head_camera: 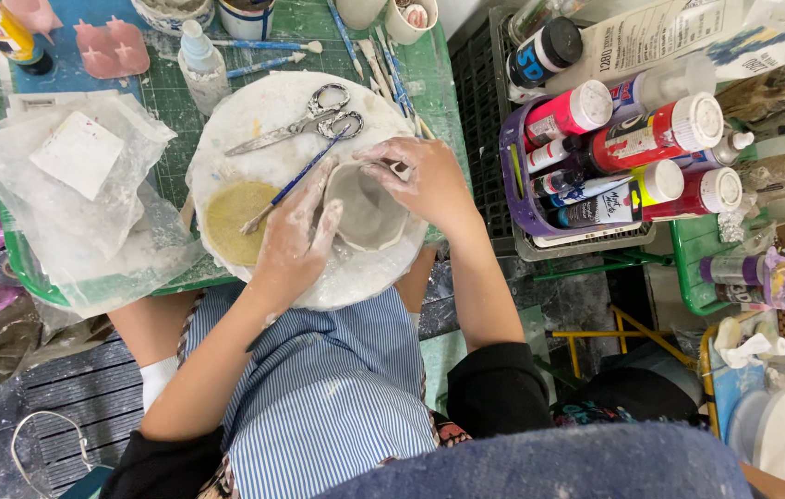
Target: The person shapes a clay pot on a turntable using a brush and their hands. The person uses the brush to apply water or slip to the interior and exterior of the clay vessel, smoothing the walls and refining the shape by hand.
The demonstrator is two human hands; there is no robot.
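**Two hands on one clay vessel**

One grey clay vessel (367, 205) sits on one round white board (254, 111). The left hand (293, 238) cups its near wall, fingers spread flat against it. The right hand (422, 180) pinches the far rim, apparently between thumb and fingers. Also on the board: one pair of scissors (305, 120), one blue brush (295, 182), one yellow sponge (235, 222).

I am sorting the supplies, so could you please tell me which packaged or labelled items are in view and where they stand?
Paint bottles: lying in the purple basket, right; red, white caps, labelled.
Black jar: above the basket; white lid, blue-lettered label.
Printed bag: top right; white, black print.
Squeeze bottle: top left corner; yellow and red label.
Clear plastic bag: left; holds a white square slab.
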